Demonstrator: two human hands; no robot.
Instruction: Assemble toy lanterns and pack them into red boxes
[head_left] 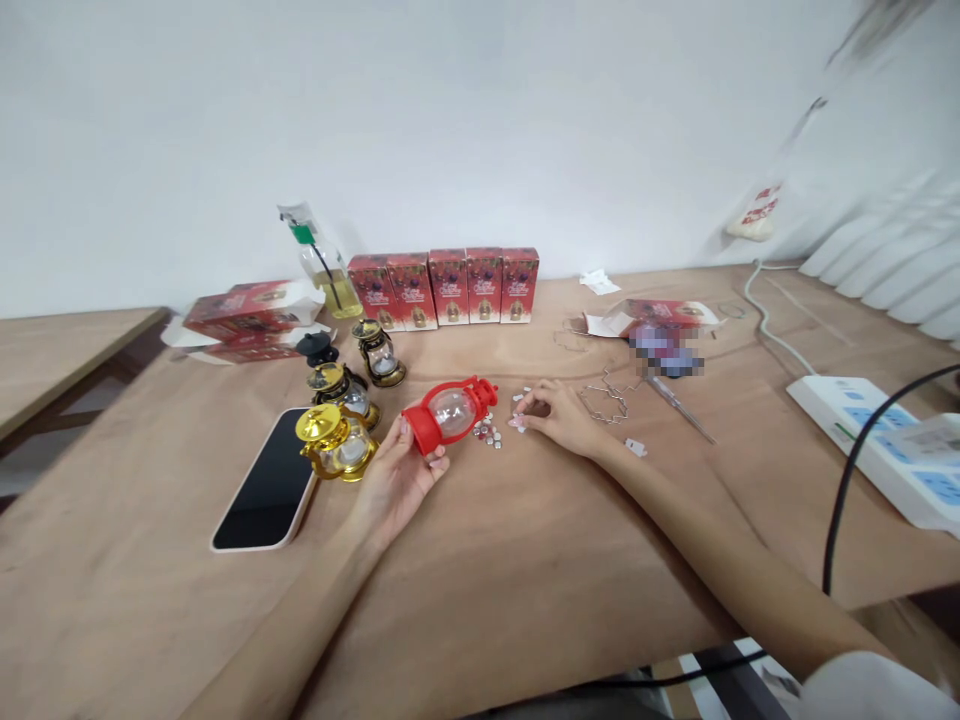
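My left hand point(397, 475) is closed around the base of a small red toy lantern point(450, 412), holding it tilted on its side just above the wooden table point(525, 560). My right hand point(559, 415) rests on the table to the right of the lantern, its fingers pinched together over a scatter of tiny silver and white parts point(491, 430). What the fingertips hold is too small to make out. A gold lantern point(334, 442) stands right beside my left hand.
Several more small lanterns point(360, 375) stand behind the gold one, next to a face-up phone point(270, 480). Red boxes point(450, 285) line the back; a bottle point(326, 265), wire handles point(607, 400), a screwdriver point(679, 405) and a power strip point(877, 450) lie around.
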